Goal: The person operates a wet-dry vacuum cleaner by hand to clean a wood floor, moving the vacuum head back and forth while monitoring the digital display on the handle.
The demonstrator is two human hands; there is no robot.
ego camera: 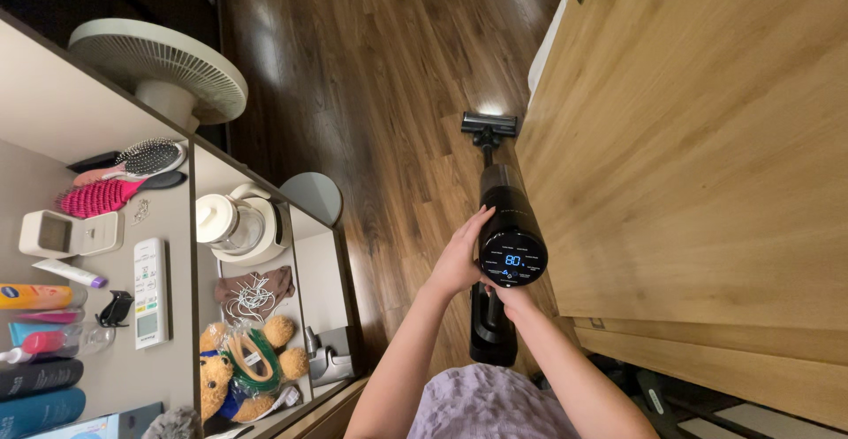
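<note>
Floor ahead: the dark wood floor lies bare past the vacuum's floor head — open passage up the middle.
Right side: the wooden cabinet wall runs just beside the stick vacuum, leaving almost no gap there.
Left side: the shelf unit lines the passage, its edge near the left hand.
Far left: a white fan on the shelf top — well apart from the vacuum.
Near: the right hand under the vacuum body, close to the cabinet.
</note>
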